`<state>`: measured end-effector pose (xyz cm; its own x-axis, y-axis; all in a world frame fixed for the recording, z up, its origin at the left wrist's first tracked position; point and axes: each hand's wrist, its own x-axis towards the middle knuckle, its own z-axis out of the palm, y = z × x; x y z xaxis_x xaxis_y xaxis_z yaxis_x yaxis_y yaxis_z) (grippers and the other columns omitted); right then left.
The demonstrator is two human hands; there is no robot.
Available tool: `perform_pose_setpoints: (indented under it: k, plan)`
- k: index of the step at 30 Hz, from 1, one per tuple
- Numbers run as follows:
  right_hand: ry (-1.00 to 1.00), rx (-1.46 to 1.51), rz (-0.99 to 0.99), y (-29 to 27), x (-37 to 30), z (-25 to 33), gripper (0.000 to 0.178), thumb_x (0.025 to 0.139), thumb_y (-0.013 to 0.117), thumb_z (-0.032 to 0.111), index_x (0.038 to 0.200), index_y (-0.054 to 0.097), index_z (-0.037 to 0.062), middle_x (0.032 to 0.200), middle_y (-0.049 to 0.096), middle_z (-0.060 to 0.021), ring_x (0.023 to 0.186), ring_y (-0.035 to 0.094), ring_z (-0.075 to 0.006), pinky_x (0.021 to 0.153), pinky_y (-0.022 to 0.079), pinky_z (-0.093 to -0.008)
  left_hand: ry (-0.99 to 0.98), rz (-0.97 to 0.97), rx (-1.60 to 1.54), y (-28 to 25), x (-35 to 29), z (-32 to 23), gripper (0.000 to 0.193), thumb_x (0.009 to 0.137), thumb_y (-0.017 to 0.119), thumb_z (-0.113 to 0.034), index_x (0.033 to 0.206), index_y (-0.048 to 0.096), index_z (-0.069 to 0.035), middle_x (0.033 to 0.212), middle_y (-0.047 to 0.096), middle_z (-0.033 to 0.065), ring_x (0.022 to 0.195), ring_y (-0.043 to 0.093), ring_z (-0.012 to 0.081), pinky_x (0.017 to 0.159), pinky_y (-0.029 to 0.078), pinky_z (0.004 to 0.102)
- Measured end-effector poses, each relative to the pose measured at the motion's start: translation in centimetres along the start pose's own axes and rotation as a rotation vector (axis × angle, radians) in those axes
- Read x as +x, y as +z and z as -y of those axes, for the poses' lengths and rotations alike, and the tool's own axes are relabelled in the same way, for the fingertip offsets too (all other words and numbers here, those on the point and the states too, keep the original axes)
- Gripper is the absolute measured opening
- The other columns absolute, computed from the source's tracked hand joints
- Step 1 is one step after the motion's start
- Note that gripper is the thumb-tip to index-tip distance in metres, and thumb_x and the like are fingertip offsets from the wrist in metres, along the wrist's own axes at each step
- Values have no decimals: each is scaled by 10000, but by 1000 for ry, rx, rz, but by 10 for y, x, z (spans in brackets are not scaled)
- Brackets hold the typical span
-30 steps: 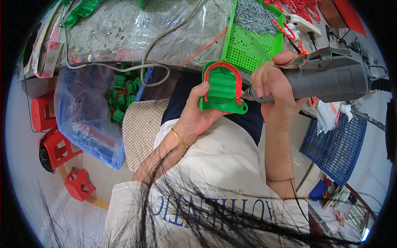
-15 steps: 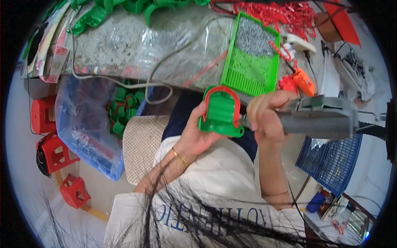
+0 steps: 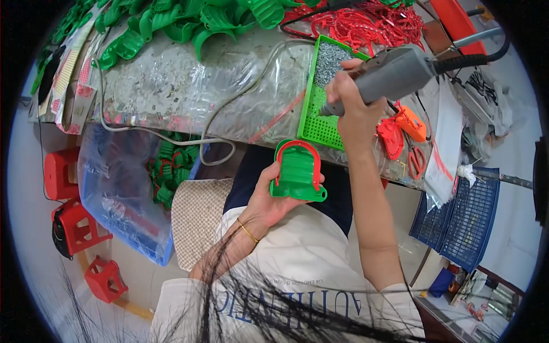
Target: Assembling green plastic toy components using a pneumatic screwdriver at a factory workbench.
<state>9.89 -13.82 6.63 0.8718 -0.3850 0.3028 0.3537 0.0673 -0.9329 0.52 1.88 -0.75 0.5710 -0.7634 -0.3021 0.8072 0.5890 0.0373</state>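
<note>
In my left hand (image 3: 267, 197) sits a curved green plastic part (image 3: 298, 166) with a red U-shaped strip (image 3: 299, 143) along its edge, held over my lap with its hollow side up. My right hand (image 3: 349, 94) is wrapped round a grey electric screwdriver (image 3: 396, 73), its cable running off to the upper right. The tool's tip is over the green tray (image 3: 318, 128), whose far end holds a heap of small silver screws (image 3: 331, 60). Whether the tip touches a screw I cannot make out.
Green plastic parts (image 3: 217, 17) pile up along the table's far side, beside a tangle of red strips (image 3: 366, 26). Red-handled scissors (image 3: 416, 163) lie right of the tray. A plastic-lined blue bin (image 3: 123, 194) with finished-looking green pieces stands left; red stools (image 3: 106, 280) are beyond it.
My right hand has carried the screwdriver away from the green part, up and over the screw tray. My left hand keeps hold of the green part and has shifted slightly lower.
</note>
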Motion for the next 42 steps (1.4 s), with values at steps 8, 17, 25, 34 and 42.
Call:
perform_pose_setpoints:
  k: [8,17,25,34,42]
  plan:
    - [33,-24,-7,5,-1,-19,183,832,597,2,1001,532,-26,709,544,-39,580,521,-112,562,438,-269,-4,7,-15,-2,0,0,677,843,556,-490,1329,410,-42,1250,525,191,1137,536,339,974,426,471]
    - [2,-43,-3,5,-3,-29,162,835,598,-3,985,539,-20,716,550,-38,583,512,-110,561,435,-272,10,-9,13,-4,1,0,718,838,540,-525,1338,405,-27,1257,512,206,1127,536,351,925,465,479]
    - [-1,-71,-31,8,-5,-29,145,832,600,-4,966,548,-26,710,547,-45,578,509,-112,556,430,-272,-6,29,-51,-8,1,-3,686,845,537,-529,1327,418,-57,1235,533,187,1137,534,343,948,437,496]
    - [-40,43,0,14,-9,26,215,825,588,16,1020,518,-40,652,458,-31,562,435,-114,543,385,-288,-7,59,-72,-2,2,-4,637,873,500,-511,1316,435,-58,1234,539,164,1124,540,333,918,454,496]
    - [93,98,147,33,-56,61,238,824,559,12,1056,520,-22,593,447,-37,484,411,-120,497,363,-277,-11,60,-40,11,-2,-1,607,901,451,-517,1342,415,-101,1267,526,151,1149,527,311,940,434,511]
